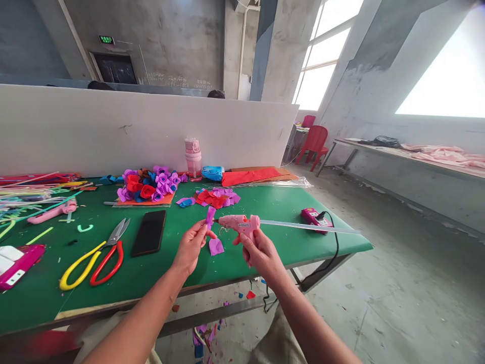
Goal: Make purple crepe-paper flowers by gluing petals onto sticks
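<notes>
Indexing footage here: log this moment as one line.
left hand: pinching purple piece | right hand: gripping pink glue gun | nozzle: pointed at purple piece

Craft workshop: glue gun (235, 221), concrete wall (185, 40)

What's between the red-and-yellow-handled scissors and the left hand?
Head view: a black smartphone lies flat on the green tabletop between the scissors and the left hand.

I see a pink bottle (193, 161) before a white panel (76, 131). Left of the bottle, nearer me, lies a black phone (149, 233); well to the bottle's right, a red chair (317, 139); high to the bottle's left, an exit sign (106, 40).
</notes>
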Demonstrator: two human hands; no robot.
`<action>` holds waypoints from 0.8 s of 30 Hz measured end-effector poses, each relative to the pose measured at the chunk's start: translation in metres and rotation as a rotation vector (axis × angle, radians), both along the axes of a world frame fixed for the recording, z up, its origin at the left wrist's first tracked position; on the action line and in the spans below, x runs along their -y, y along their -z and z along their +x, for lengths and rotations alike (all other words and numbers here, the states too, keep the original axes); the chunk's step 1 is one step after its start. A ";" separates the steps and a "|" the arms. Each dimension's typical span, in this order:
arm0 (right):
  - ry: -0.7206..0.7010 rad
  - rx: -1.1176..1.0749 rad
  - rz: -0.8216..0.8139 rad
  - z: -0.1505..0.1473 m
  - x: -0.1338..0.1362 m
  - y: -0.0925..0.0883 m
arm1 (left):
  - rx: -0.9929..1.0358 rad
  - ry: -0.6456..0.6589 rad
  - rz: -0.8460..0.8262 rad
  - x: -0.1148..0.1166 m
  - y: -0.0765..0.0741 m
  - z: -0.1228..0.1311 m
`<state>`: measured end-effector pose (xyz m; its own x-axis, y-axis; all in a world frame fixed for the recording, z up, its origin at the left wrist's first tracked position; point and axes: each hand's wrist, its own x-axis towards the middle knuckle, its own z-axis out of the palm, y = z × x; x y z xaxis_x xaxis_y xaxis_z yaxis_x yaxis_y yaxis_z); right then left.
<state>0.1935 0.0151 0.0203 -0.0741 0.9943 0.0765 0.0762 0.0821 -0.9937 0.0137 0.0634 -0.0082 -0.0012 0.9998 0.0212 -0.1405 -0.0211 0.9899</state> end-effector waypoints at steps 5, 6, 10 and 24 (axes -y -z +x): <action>-0.004 0.097 0.074 -0.003 0.003 0.005 | 0.099 0.003 -0.053 -0.001 0.005 0.003; 0.000 0.136 0.095 -0.004 0.003 0.006 | 0.105 -0.003 -0.056 -0.001 0.005 0.003; 0.029 0.253 0.202 -0.004 0.006 0.006 | 0.099 -0.027 -0.051 -0.003 0.006 0.003; 0.034 0.331 0.228 -0.010 0.004 0.006 | 0.111 -0.017 -0.040 -0.005 0.010 0.004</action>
